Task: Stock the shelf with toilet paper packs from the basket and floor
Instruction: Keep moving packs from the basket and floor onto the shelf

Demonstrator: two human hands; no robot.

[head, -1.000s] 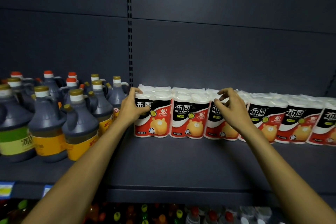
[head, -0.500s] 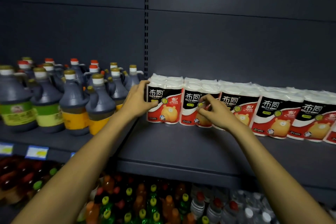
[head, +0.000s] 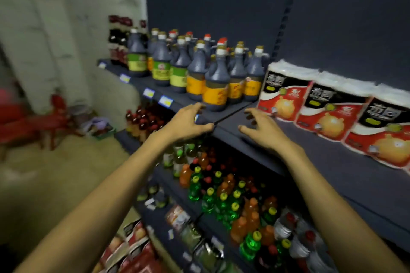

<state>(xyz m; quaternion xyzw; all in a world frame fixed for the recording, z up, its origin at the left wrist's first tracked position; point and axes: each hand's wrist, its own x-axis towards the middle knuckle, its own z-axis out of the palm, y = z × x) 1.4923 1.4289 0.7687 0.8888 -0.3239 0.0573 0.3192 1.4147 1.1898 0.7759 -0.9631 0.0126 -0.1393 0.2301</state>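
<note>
Both hands empty: left hand (head: 188, 124) hovers over the front lip of the shelf (head: 310, 162) below the sauce jugs, fingers spread and loosely bent, holding nothing; right hand (head: 264, 131) likewise wide and empty, just in front of the leftmost toilet paper pack (head: 286, 95), apart from it. Left to right: red stool (head: 53, 117) and a green basket (head: 99, 127) on the floor at far left, contents blurred, cannot tell whether packs remain in it; dark sauce jugs (head: 213, 73); then a row of toilet paper packs standing upright side by side, touching, running out of frame to the right. Judgement: this row is placed; remaining stock unconfirmed, next fetch is probably from the basket or floor. Drink bottles (head: 221, 195) fill the shelf below.
</note>
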